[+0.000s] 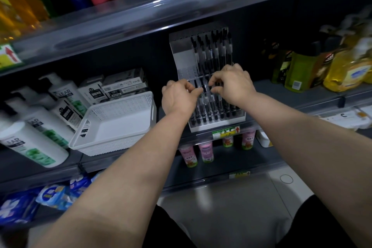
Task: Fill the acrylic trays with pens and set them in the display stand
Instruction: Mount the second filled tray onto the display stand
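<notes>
A white two-tier display stand [182,60] sits on the middle shelf. Its upper tier holds a clear acrylic tray [213,54] packed with black pens, standing at the right; the left of that tier is bare. The lower tier holds another row of black pens [213,110] in a clear tray. My left hand [179,96] and my right hand [233,86] are both at the top of the lower row, fingers curled and pinching at the pen tops and the tray's upper edge. What exactly each fingertip grips is hidden.
A white perforated plastic basket [120,125] stands left of the stand, with pen boxes [122,84] behind it and white shampoo bottles [36,127] further left. Yellow and green bottles [322,68] fill the right of the shelf. Small pink bottles [205,151] stand on the shelf below.
</notes>
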